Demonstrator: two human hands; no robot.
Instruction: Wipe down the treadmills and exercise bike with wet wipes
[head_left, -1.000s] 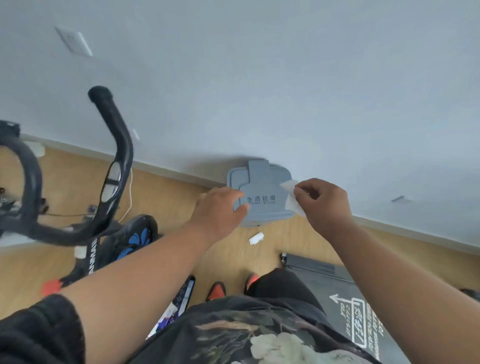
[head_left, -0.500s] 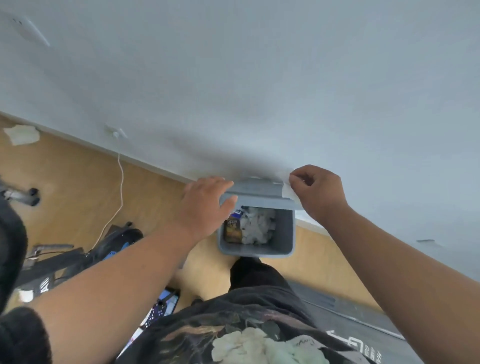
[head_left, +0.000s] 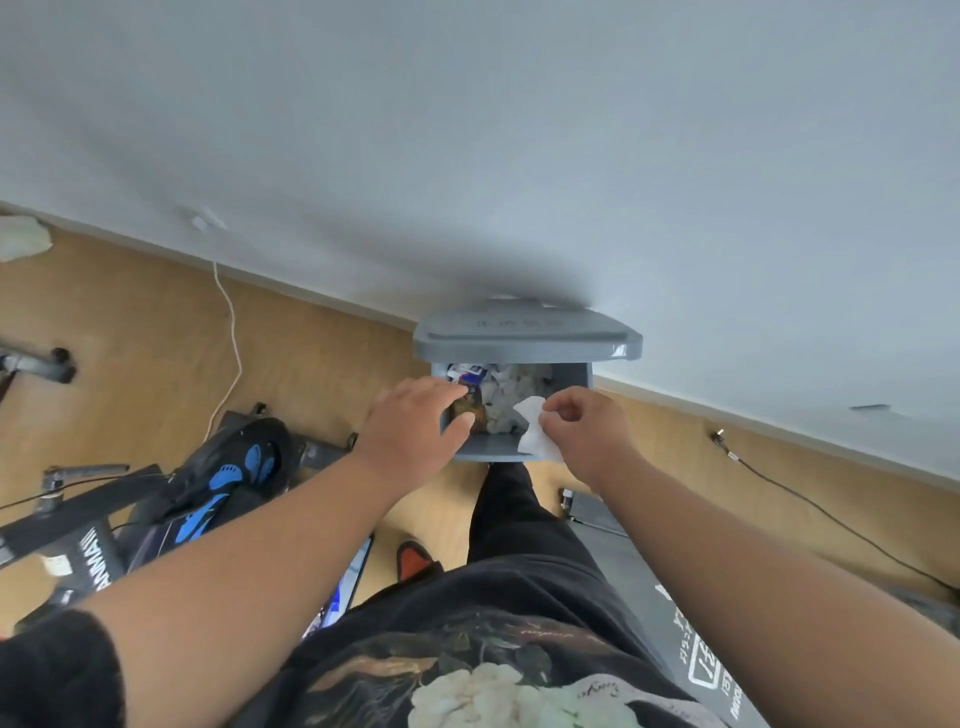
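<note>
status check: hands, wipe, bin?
Left hand open over bin rim. Right hand pinches used wipe above open trash bin. Lid up, path clear.

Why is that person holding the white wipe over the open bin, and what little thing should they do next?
Probably let go. The right hand pinches the white wipe right above the gray bin, whose lid is up, and crumpled white wipes already lie inside. Opening those fingers should drop it in. The left hand hovers open at the bin's near-left rim.
</note>
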